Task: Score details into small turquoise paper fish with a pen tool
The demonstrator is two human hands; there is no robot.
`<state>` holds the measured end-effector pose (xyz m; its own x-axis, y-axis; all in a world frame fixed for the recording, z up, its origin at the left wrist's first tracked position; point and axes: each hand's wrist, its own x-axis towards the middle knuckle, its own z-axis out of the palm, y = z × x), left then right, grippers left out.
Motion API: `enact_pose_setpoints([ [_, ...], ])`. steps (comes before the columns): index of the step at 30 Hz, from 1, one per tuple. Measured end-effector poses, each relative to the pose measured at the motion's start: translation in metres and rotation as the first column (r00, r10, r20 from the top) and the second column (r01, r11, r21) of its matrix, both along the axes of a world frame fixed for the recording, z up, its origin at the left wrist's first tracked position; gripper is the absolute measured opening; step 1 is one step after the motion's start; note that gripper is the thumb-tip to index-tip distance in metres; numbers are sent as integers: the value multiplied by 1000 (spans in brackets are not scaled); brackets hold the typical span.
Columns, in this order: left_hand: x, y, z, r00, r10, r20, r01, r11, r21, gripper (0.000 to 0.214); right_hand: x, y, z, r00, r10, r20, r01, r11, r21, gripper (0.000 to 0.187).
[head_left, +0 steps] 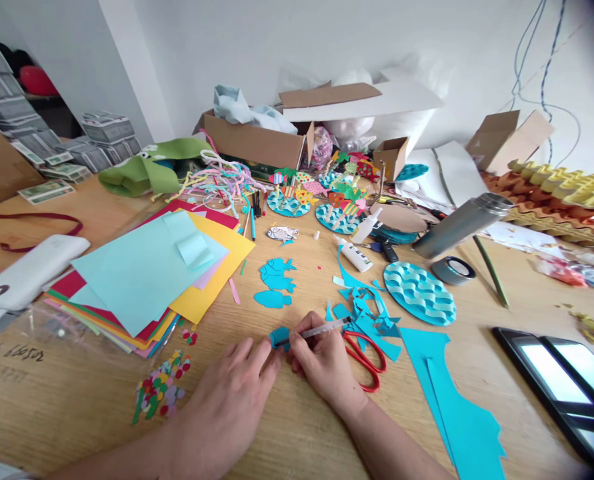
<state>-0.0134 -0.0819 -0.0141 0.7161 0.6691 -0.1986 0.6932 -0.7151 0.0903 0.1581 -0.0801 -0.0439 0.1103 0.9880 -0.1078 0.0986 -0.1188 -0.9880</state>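
In my right hand (pixel 319 357) is a slim pen (pixel 327 327) with a clear barrel, its tip down at a small blue paper cutout (pixel 279 335). The fingertips of my left hand (pixel 231 383) press on the left side of that cutout, flat against the table; my hands partly cover its shape. Just beyond lie blue paper fish (pixel 275 275), and another blue fish cutout (pixel 271 299). Red-handled scissors (pixel 369 367) rest right of my right hand, partly under blue paper scraps (pixel 371 313).
Stacked coloured paper (pixel 137 267) and paper dots (pixel 161 387) lie to the left. Rightward are a wavy blue disc (pixel 419 293), a glue bottle (pixel 355 255), a steel flask (pixel 461 225), a large blue offcut (pixel 457 400) and a black device (pixel 547 380). Cardboard boxes (pixel 257 140) stand behind.
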Motion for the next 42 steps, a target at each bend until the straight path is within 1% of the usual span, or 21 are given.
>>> enact_pose_setpoints([
  [11, -1, -1, 0, 1000, 2, 14, -2, 1000, -1, 46, -1, -1, 0, 1000, 4, -18, -4, 1000, 0, 17],
  [15, -1, -1, -1, 1000, 0, 14, -1, 1000, 23, 46, -1, -2, 0, 1000, -18, -20, 18, 1000, -1, 17],
  [19, -1, -1, -1, 1000, 10, -4, -10, 1000, -1, 48, 0, 0, -1, 999, -34, -4, 34, 999, -5, 18],
  [27, -2, -1, -1, 1000, -3, 28, 3, 1000, -9, 49, 0, 0, -2, 1000, -14, 17, 14, 1000, 6, 15],
  [33, -1, 0, 0, 1000, -1, 7, 1, 1000, -15, 48, 0, 0, -1, 1000, 3, 6, -3, 1000, 12, 14],
  [39, -1, -1, -2, 1000, 1, 26, -1, 1000, -9, 48, 0, 1, -3, 999, -36, -26, 36, 999, -7, 17],
  [42, -1, -1, -2, 1000, -1, 18, 1, 1000, -7, 48, 0, 2, -4, 999, -41, -10, 41, 999, -6, 17],
])
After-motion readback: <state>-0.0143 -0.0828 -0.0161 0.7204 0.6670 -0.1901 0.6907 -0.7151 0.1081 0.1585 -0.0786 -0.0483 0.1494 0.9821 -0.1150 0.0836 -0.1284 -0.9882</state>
